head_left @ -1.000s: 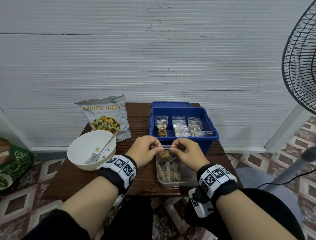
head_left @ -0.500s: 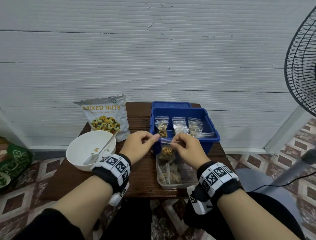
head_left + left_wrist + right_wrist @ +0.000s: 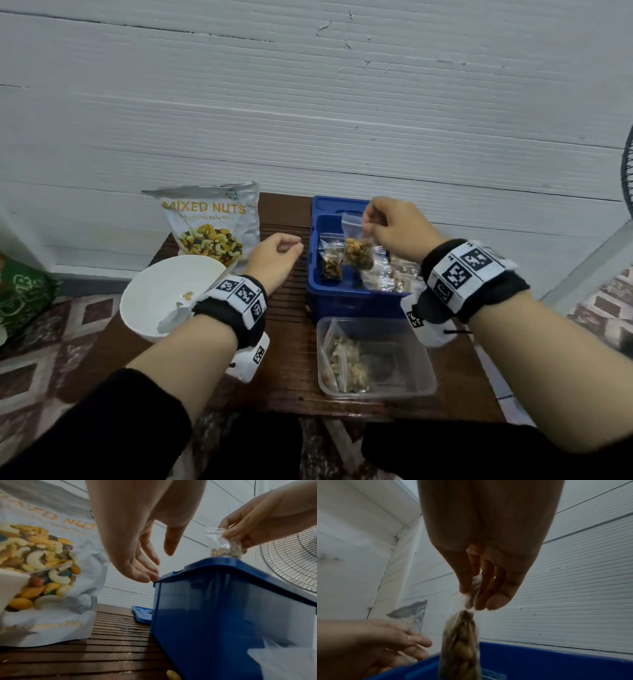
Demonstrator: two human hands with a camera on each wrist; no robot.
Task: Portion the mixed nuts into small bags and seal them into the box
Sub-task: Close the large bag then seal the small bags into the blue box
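Filled small bag (image 3: 357, 251): now hanging pinched from right hand (image 3: 394, 229) fingers, over blue box (image 3: 342, 301). Left hand (image 3: 274, 255) has let go, fingers relaxing empty beside it. Judged sealed, boxing next.

Head view evenly lit, soft daylight, wide-angle bending at the edges. Both wrist views dimmer, grainy; my right hand (image 3: 488, 534) is backlit and dark against the pale ribbed wall (image 3: 573, 588). Small clear nut-filled bag (image 3: 460, 646) motion-blurred.
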